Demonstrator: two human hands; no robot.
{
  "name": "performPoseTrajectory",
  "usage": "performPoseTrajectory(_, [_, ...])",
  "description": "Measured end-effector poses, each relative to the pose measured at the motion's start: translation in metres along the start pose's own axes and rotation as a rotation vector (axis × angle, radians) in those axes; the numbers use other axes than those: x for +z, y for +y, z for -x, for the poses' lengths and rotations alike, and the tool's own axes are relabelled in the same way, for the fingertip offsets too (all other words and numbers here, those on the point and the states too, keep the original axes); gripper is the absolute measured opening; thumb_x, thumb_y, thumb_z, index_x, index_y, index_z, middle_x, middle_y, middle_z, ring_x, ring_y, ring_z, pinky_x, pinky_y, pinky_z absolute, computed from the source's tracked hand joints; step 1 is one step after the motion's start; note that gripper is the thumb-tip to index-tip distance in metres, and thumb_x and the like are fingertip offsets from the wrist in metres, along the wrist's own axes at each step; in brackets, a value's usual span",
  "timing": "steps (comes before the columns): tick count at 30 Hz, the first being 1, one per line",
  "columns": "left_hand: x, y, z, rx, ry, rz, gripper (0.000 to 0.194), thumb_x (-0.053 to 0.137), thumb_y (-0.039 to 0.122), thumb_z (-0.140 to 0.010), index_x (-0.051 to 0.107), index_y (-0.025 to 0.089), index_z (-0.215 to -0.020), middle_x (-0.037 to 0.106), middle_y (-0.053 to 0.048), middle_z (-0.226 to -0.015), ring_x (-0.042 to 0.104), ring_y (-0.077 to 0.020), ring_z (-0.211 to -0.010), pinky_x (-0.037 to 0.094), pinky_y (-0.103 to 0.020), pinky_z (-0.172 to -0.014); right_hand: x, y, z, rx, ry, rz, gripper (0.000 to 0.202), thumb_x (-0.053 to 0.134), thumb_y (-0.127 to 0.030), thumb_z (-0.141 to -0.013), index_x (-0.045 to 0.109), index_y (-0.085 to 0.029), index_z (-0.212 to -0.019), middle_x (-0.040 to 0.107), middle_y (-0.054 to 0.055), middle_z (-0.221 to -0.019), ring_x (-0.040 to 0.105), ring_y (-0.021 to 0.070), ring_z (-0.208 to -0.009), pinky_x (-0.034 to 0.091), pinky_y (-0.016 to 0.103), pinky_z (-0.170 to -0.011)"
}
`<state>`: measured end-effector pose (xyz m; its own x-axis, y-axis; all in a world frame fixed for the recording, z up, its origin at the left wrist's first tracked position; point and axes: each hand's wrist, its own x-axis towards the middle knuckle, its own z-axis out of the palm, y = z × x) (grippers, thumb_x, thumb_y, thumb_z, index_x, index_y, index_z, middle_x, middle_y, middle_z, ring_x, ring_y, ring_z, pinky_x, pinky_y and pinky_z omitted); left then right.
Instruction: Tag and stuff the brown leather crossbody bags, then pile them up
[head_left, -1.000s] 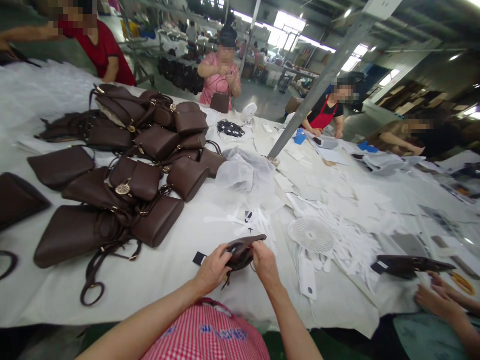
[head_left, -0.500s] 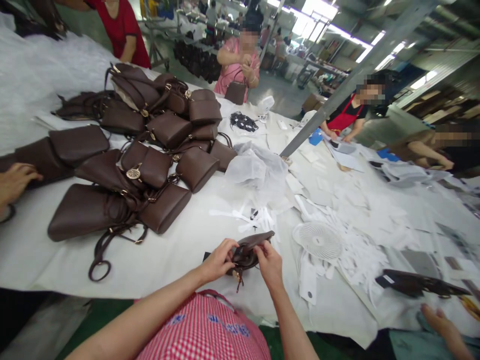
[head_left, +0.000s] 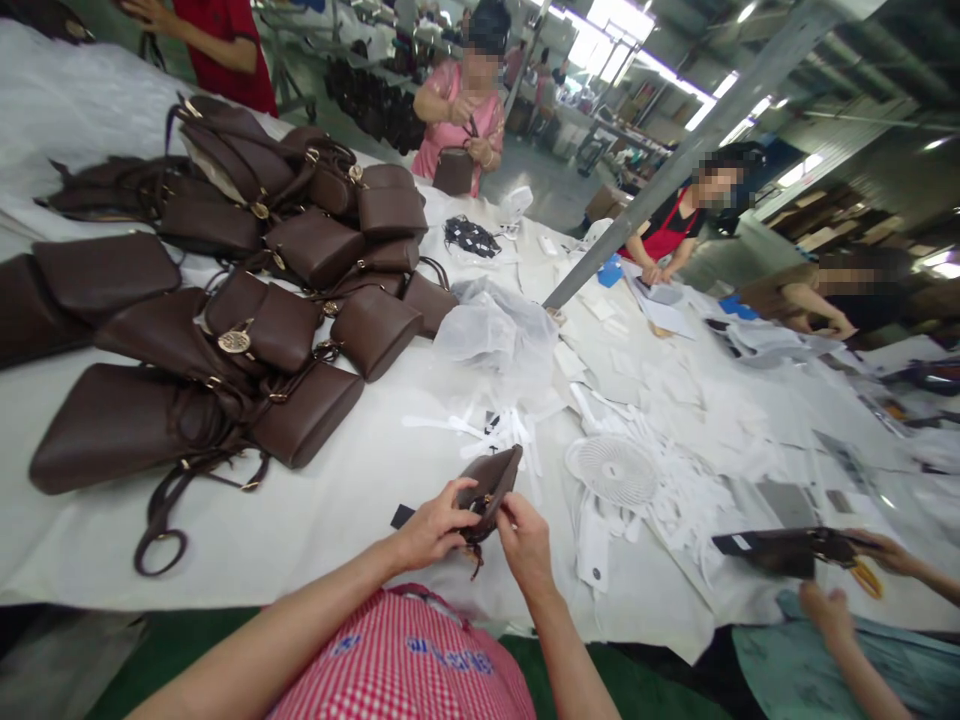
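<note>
The dark brown leather-look bag (head_left: 489, 475) is between the two hands, above the near part of the white-covered table (head_left: 322, 545). Its long axis slants away from the wearer and to the right, with the far tip pointing up the table. The mouth is parted and gold-toned hardware (head_left: 487, 498) shows inside the rim.

The left hand (head_left: 435, 528) is at the bag's left and near side, fingers bent over the edge, thumb below, only slightly spread. The right hand (head_left: 526, 540) is at the right rim, fingertips drawn together on the edge. Both are in contact with the bag; neither is clearly nearer. A thin brown cord (head_left: 476, 565) hangs from the near end.

A black tag (head_left: 403, 516) lies just beside the left hand; no print is legible. The red-and-white gingham apron (head_left: 390, 670) carries blue lettering (head_left: 450, 655), unreadable. On the piled bags to the left, a round gold medallion (head_left: 234, 341) has a design too small to identify. The white fan (head_left: 611, 470), to the right, shows no readable brand. At far right, a co-worker's dark bag (head_left: 772, 553) bears a pale label (head_left: 739, 541), illegible.
</note>
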<state>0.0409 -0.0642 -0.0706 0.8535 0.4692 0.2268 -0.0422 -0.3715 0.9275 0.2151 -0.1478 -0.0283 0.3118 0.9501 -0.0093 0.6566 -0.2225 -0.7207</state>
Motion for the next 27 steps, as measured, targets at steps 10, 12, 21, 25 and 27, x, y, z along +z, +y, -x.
performPoseTrajectory(10, [0.011,0.017,-0.002,-0.022,-0.049,-0.206,0.022,0.062,0.036,-0.084,0.066,0.021,-0.099,0.027,-0.009,-0.149,0.041,-0.0287,-0.127,0.037,-0.039,-0.104,-0.012,0.011,-0.006,0.099,0.005,-0.112,0.017,0.046,-0.027,-0.086,0.061,-0.02,-0.084,0.065,0.001,-0.074,0.059,0.0164,-0.067,0.046,0.025,-0.064])
performPoseTrajectory(12, [0.013,0.018,-0.001,-0.041,-0.041,-0.303,0.022,0.057,0.037,-0.087,0.064,0.022,-0.101,0.032,-0.008,-0.147,0.044,-0.027,-0.123,0.039,-0.039,-0.102,-0.017,0.011,-0.013,0.054,-0.043,-0.108,0.017,0.046,-0.027,-0.086,0.061,-0.02,-0.083,0.064,0.001,-0.074,0.058,0.0163,-0.067,0.046,0.025,-0.065])
performPoseTrajectory(21, [-0.011,0.0,0.006,-0.016,-0.047,-0.457,0.013,0.052,0.009,-0.084,0.055,0.018,-0.093,0.04,-0.009,-0.146,0.05,-0.0225,-0.105,0.046,-0.038,-0.09,-0.008,0.01,-0.033,0.259,-0.139,-0.481,0.022,0.062,-0.042,-0.076,0.055,-0.021,-0.073,0.064,0.0,-0.064,0.06,0.0157,-0.058,0.051,0.027,-0.056])
performPoseTrajectory(25, [-0.013,-0.004,0.001,-0.023,0.015,-0.349,0.016,0.047,0.007,-0.086,0.055,0.017,-0.096,0.042,-0.01,-0.145,0.049,-0.022,-0.101,0.044,-0.04,-0.09,0.002,0.017,-0.036,0.369,-0.018,-0.563,0.033,0.07,-0.049,-0.066,0.056,-0.02,-0.071,0.063,-0.001,-0.061,0.06,0.0144,-0.053,0.049,0.024,-0.049])
performPoseTrajectory(27, [-0.008,-0.006,-0.002,-0.057,0.09,-0.276,0.023,0.045,0.006,-0.086,0.055,0.018,-0.103,0.043,-0.009,-0.144,0.047,-0.0218,-0.102,0.043,-0.041,-0.091,0.004,0.018,-0.037,0.366,-0.009,-0.561,0.034,0.071,-0.049,-0.065,0.057,-0.019,-0.071,0.065,0.001,-0.062,0.06,0.0143,-0.054,0.048,0.023,-0.047])
